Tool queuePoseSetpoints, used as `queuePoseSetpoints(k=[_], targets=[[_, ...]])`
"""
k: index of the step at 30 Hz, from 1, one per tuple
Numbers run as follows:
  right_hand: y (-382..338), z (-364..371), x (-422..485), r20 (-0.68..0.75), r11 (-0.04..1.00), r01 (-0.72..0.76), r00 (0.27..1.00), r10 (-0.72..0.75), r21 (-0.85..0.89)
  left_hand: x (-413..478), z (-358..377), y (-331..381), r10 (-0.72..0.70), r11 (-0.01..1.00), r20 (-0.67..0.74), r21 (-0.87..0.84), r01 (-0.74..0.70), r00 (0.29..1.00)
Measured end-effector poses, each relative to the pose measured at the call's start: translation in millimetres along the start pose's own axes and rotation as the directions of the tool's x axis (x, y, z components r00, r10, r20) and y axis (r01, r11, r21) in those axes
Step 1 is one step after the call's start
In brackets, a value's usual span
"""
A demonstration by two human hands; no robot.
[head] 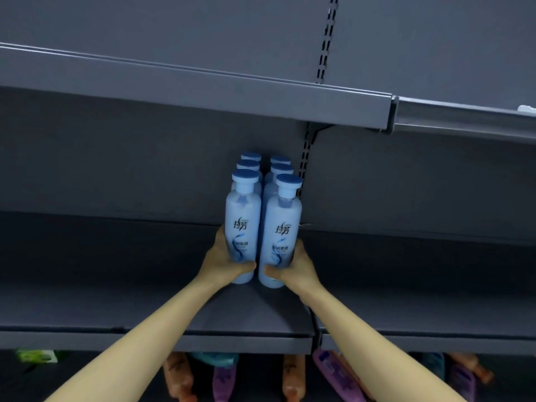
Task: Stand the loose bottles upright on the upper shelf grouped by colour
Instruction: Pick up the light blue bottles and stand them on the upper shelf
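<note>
Left front bottle [243,224] is gripped low by the left hand [223,256], right front bottle [282,227] by the right hand [298,262], with thumbs wrapped across the fronts. Both are stood upright at the head of two rows of blue bottles [249,166] on the grey shelf [116,271], beside the slotted post [303,158].

Advised: slide both back flush to the rows, bases kept flat, labels squared forward, push applied low.

Bodies are smooth pale translucent plastic cylinders. The caps [245,175] are wide, flat and darker, so tipping is judged likely if pushed high.

An orange bottle [177,375] and a purple bottle [223,384] are seen lying below, blurred.
</note>
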State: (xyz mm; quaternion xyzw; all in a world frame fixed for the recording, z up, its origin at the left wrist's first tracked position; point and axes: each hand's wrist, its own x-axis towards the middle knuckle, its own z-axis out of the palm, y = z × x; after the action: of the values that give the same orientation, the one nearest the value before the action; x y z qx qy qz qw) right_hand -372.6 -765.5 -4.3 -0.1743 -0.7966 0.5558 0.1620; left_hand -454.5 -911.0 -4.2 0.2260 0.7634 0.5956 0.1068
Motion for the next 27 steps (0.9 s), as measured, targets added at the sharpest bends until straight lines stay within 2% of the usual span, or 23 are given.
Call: queuePoseSetpoints(k=[14,27], targets=[[2.5,4.7,4.5,-0.021,0.997,-0.022,1.000,0.023,0.078,11.8,-3.2,-5.3,-0.053,0.998,0.037,0.016,0.053,0.998],[-1.1,13.2,5.1,-0.040,0.999,-0.007,0.999,0.009,0.044,6.3,-6.0,0.1,-0.041,0.999,0.066,0.032,0.039,0.997]])
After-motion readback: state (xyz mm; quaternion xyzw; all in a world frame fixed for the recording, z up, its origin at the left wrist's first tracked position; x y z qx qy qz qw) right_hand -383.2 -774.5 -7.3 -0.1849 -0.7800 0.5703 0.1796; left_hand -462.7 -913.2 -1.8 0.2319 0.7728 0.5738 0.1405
